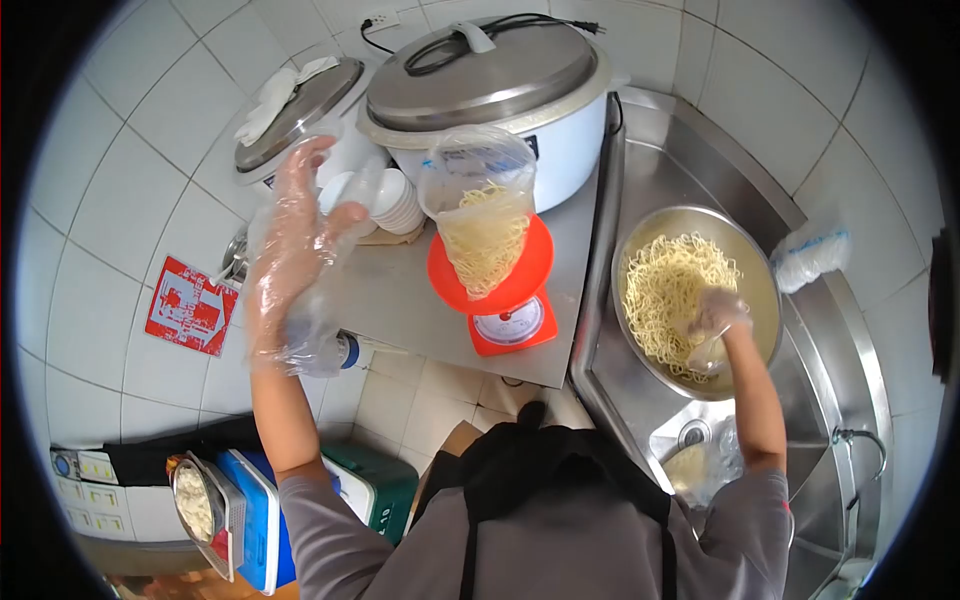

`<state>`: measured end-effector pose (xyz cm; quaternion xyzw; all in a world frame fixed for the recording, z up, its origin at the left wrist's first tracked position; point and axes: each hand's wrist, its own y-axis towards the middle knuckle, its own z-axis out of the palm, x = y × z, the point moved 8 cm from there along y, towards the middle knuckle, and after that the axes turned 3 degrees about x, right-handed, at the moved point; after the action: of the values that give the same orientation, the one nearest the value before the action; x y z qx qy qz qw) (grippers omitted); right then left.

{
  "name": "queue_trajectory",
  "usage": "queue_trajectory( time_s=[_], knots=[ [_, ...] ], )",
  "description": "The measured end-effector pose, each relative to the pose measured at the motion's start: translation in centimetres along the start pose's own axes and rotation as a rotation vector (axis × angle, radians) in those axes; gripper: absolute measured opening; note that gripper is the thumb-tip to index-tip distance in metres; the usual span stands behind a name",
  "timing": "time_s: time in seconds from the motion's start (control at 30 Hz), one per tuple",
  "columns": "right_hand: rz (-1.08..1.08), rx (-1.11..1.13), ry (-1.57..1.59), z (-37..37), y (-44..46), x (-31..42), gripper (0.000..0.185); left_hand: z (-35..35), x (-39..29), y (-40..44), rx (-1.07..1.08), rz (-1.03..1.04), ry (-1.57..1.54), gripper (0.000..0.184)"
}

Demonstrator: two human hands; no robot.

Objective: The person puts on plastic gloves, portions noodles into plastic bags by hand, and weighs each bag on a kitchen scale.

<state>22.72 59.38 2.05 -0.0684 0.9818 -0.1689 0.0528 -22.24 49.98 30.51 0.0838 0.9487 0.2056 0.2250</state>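
My left hand (300, 225), in a loose clear plastic glove, is raised left of the scale with thumb and fingers apart, holding nothing. My right hand (720, 312), also gloved, reaches into a steel bowl (768, 335) of pale yellow noodles (665, 290). Its fingers curl down into the noodles, partly hidden and slightly blurred. On the counter stands a red kitchen scale (512, 325) with a round dial. Its red pan (540, 262) carries an upright, open-topped clear plastic bag (475, 160) partly filled with noodles.
Behind the scale stand a large rice cooker (490, 75) with a cord on its lid and a smaller cooker (300, 110). Stacked white bowls (397, 205) sit nearby. The steel bowl rests in a metal sink (625, 190); a faucet (865, 437) is at right. Coolers (375, 490) stand lower left.
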Motion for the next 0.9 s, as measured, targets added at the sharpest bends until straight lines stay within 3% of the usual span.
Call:
queue_trajectory(
  time_s=[0.13,0.23,0.3,0.37,0.4,0.5,0.63,0.7,0.73,0.8,0.83,0.9],
  knots=[
    [0.203,-0.076,0.067,12.0,2.3,-6.3,0.039,0.5,1.3,-0.9,-0.035,-0.176,-0.057,0.058],
    [-0.025,-0.102,-0.117,13.0,2.9,-7.6,0.034,1.6,1.9,-1.8,-0.007,-0.202,-0.075,0.057],
    [-0.144,-0.333,0.037,3.8,-1.9,-6.1,0.031,2.2,1.5,-2.5,0.008,-0.217,-0.056,0.059],
    [0.059,-0.185,0.243,-3.2,-4.2,-5.7,0.027,2.4,1.0,-2.6,0.027,-0.199,-0.082,0.062],
    [0.012,-0.253,0.246,-6.3,-5.2,-5.7,0.027,2.6,0.6,-2.5,0.034,-0.187,-0.096,0.063],
    [-0.119,-0.548,0.165,-12.6,-7.5,-6.5,0.026,2.1,-1.9,-2.2,0.003,-0.121,-0.142,0.067],
    [-0.004,-0.620,0.333,-20.6,-10.8,-6.1,0.029,1.2,-6.0,-2.0,-0.058,-0.014,-0.124,0.069],
    [-0.158,-0.654,0.755,-24.0,-11.8,-6.1,0.031,1.9,-7.9,-1.1,-0.023,-0.001,-0.182,0.062],
    [-0.161,-0.581,0.768,-26.1,-12.6,-5.5,0.026,2.6,-9.0,-0.5,-0.006,0.002,-0.210,0.059],
    [-0.192,-0.451,0.767,-33.3,-16.1,-3.5,0.018,6.9,-14.9,1.3,0.280,0.180,-0.545,0.049],
    [-0.204,-0.377,0.766,-36.0,-17.4,-2.6,0.017,8.1,-16.8,2.3,0.326,0.215,-0.388,0.047],
    [-0.231,-0.623,0.188,-40.2,-17.6,-1.1,0.015,9.9,-19.8,5.0,0.316,0.392,-0.208,0.050]
  ],
)
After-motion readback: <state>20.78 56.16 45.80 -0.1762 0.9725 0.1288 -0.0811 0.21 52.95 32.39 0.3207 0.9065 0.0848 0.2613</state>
